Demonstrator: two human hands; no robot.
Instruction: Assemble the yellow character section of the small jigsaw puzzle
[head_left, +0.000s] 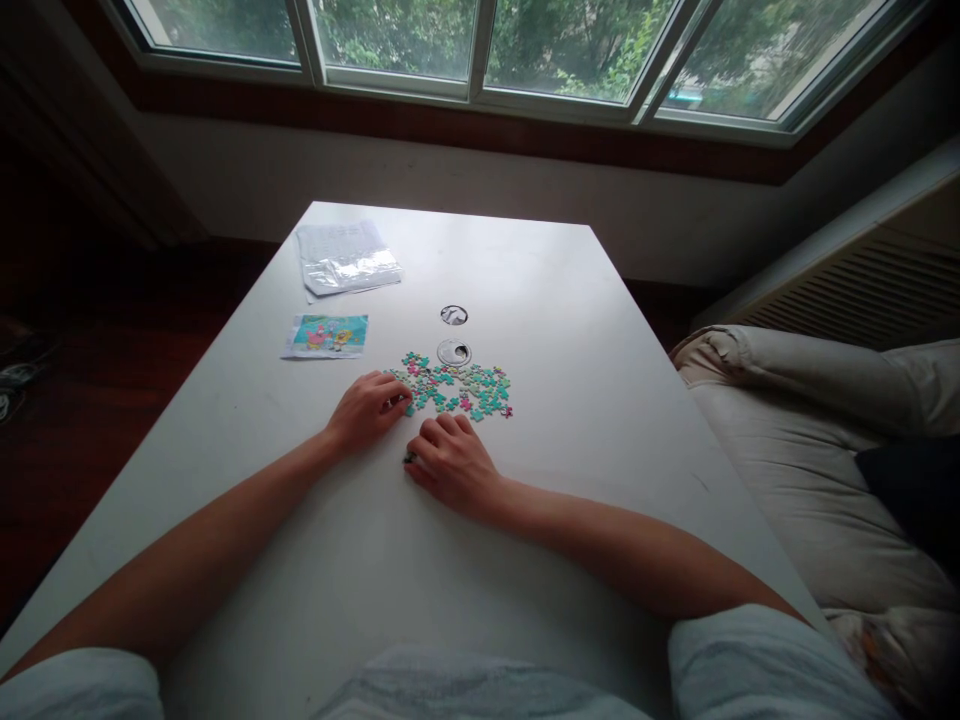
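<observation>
Puzzle pieces (491,402) beyond the right hand (454,462): teal, green, some pink
Picture (330,336) beyond the left hand (367,408): turquoise, pink and yellow figures
Table (585,420) beneath both: white

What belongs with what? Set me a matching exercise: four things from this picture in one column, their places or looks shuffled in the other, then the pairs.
Column one
1. Picture sheet
2. Clear plastic packet
3. Left hand
4. Right hand

Column two
A. Near the far left corner of the white table
B. With a small dark item at its fingertips
C. Mostly turquoise, with cartoon figures
D. At the left edge of the scattered puzzle pieces

Pairs: 1-C, 2-A, 3-D, 4-B
</observation>
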